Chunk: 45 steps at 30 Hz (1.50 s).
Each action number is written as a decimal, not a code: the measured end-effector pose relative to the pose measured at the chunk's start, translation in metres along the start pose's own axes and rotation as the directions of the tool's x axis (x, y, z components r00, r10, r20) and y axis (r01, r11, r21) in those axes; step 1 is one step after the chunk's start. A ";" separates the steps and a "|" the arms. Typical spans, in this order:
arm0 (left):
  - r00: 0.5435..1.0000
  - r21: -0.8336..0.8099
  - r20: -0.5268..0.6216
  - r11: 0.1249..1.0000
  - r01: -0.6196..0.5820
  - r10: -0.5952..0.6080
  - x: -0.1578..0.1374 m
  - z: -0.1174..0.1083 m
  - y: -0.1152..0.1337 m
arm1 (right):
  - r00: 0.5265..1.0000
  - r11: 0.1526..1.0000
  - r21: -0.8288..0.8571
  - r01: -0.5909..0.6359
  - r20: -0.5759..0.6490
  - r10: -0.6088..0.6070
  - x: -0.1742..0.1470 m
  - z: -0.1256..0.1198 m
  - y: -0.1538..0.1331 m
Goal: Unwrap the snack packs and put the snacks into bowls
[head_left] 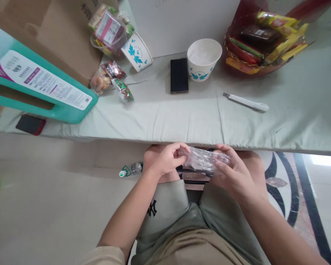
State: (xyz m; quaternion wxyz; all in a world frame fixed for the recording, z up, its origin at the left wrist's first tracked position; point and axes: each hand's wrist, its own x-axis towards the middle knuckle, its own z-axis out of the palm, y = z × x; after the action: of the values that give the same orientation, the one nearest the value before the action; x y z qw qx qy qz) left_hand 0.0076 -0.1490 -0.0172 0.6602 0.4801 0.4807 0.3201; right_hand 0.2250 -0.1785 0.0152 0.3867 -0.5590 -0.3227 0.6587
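Above my lap, just off the table's near edge, I hold a clear, crinkled plastic wrapper (202, 159) stretched between both hands. My left hand (169, 159) pinches its left end between thumb and fingers. At the opposite end, my right hand (233, 173) grips it with the thumb on top. Whether anything lies inside the clear plastic, I cannot make out. On the table beyond my hands lie a white utility knife (246, 102) with its blade end to the left and a black phone (179, 76).
A paper cup (201, 70) stands by a red snack basket (245, 70). Another cup (138, 53) tilts near wrapped snacks (123, 90) and a snack tub (109, 31). At left are a green jug (71, 114), cardboard box (57, 44) and second phone (30, 124). A bottle (136, 168) is below.
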 end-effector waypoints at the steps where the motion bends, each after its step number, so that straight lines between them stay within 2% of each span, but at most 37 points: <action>1: 1.000 0.001 0.017 1.000 -0.025 0.025 -0.001 0.002 0.001 | 0.999 1.000 0.019 -0.003 0.041 0.002 -0.001 0.001 0.000; 3: 0.994 0.063 -0.028 0.993 -0.103 0.105 -0.003 0.006 0.006 | 0.998 1.000 -0.022 0.021 0.055 -0.020 -0.002 0.003 0.000; 4: 0.984 0.123 -0.107 0.984 -0.132 0.145 -0.005 0.008 0.010 | 0.999 0.997 -0.068 0.048 0.018 -0.046 -0.003 0.004 -0.002; 6: 0.932 0.235 -0.313 0.966 -0.112 0.184 -0.008 0.011 0.020 | 0.989 0.982 -0.165 0.095 -0.100 -0.112 -0.005 0.006 -0.005; 7: 0.908 0.248 -0.382 0.966 -0.077 0.170 -0.010 0.011 0.024 | 0.980 0.973 -0.208 0.105 -0.142 -0.136 -0.006 0.007 -0.007; 8: 0.906 0.227 -0.400 0.973 -0.048 0.138 -0.012 0.012 0.028 | 0.974 0.964 -0.239 0.114 -0.162 -0.156 -0.007 0.009 -0.009; 9: 0.930 0.181 -0.355 0.983 -0.034 0.098 -0.013 0.012 0.030 | 0.974 0.959 -0.257 0.121 -0.157 -0.166 -0.007 0.010 -0.010; 11: 0.992 0.066 -0.122 0.997 -0.029 0.037 -0.015 0.014 0.032 | 0.982 0.957 -0.255 0.138 -0.091 -0.165 -0.009 0.013 -0.010; 13: 0.996 -0.022 0.089 1.000 -0.012 0.014 -0.016 0.018 0.029 | 0.988 0.963 -0.221 0.156 0.018 -0.155 -0.010 0.016 -0.008; 14: 0.992 -0.043 0.129 0.999 -0.002 0.008 -0.016 0.020 0.027 | 0.986 0.966 -0.205 0.160 0.070 -0.149 -0.010 0.017 -0.006; 16: 0.997 -0.061 0.081 0.998 0.001 0.004 -0.015 0.022 0.024 | 0.985 0.970 -0.186 0.157 0.098 -0.141 -0.009 0.017 -0.002; 18: 1.000 -0.078 -0.015 0.997 -0.007 0.006 -0.014 0.022 0.021 | 0.986 0.970 -0.177 0.166 0.013 -0.167 -0.007 0.015 0.001; 20: 0.999 -0.103 -0.036 0.995 -0.009 0.005 -0.012 0.019 0.020 | 0.975 0.966 -0.160 0.205 -0.056 -0.216 -0.003 0.013 0.002; 21: 1.000 -0.110 -0.015 0.994 -0.007 0.006 -0.011 0.016 0.019 | 0.973 0.963 -0.156 0.219 -0.039 -0.228 -0.001 0.012 0.002; 23: 0.999 -0.107 0.042 0.994 0.002 0.002 -0.006 0.011 0.020 | 0.978 0.963 -0.175 0.204 0.090 -0.190 0.001 0.012 0.002; 26: 0.999 -0.084 0.034 0.996 -0.007 0.009 0.004 0.001 0.025 | 0.970 0.946 -0.272 0.175 0.210 -0.119 0.001 0.017 0.000; 29: 0.996 -0.037 -0.057 0.997 -0.070 0.068 0.020 -0.013 0.038 | 0.973 0.918 -0.333 0.216 0.151 -0.174 0.003 0.019 -0.008; 31: 0.979 0.068 -0.150 0.990 -0.127 0.136 0.035 -0.026 0.049 | 0.968 0.895 -0.369 0.251 0.092 -0.234 0.012 0.018 -0.023; 33: 0.932 0.285 -0.275 0.945 -0.157 0.238 0.053 -0.042 0.059 | 0.927 0.825 -0.443 0.351 0.039 -0.373 0.032 0.015 -0.047; 34: 0.888 0.425 -0.347 0.895 -0.138 0.301 0.063 -0.051 0.062 | 0.872 0.748 -0.504 0.433 0.021 -0.490 0.046 0.014 -0.063; 35: 0.831 0.565 -0.415 0.821 -0.084 0.370 0.073 -0.060 0.064 | 0.788 0.651 -0.571 0.500 -0.012 -0.615 0.063 0.013 -0.081; 36: 0.801 0.679 -0.433 0.734 -0.013 0.414 0.082 -0.067 0.065 | 0.706 0.577 -0.622 0.529 -0.055 -0.706 0.083 0.013 -0.100; 37: 0.803 0.755 -0.423 0.653 0.056 0.421 0.090 -0.074 0.065 | 0.633 0.515 -0.667 0.539 -0.083 -0.770 0.104 0.014 -0.120; 39: 0.821 0.841 -0.403 0.517 0.159 0.404 0.100 -0.082 0.063 | 0.561 0.379 -0.754 0.537 -0.016 -0.827 0.147 0.018 -0.158; 42: 0.880 0.926 -0.305 0.330 0.184 0.364 0.102 -0.082 0.057 | 0.579 0.158 -0.837 0.523 0.213 -0.787 0.204 0.028 -0.202; 44: 0.902 0.953 -0.251 0.253 0.166 0.352 0.099 -0.079 0.054 | 0.631 0.026 -0.853 0.522 0.365 -0.684 0.234 0.036 -0.219; 45: 0.904 0.957 -0.244 0.238 0.166 0.350 0.098 -0.078 0.054 | 0.655 0.004 -0.850 0.526 0.402 -0.640 0.247 0.040 -0.225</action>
State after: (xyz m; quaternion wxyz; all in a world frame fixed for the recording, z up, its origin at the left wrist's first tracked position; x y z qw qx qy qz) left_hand -0.0310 -0.0191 -0.0047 0.0853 0.7316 0.6705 0.0886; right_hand 0.1998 0.1474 0.0942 0.2411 -0.5160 -0.8166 0.0935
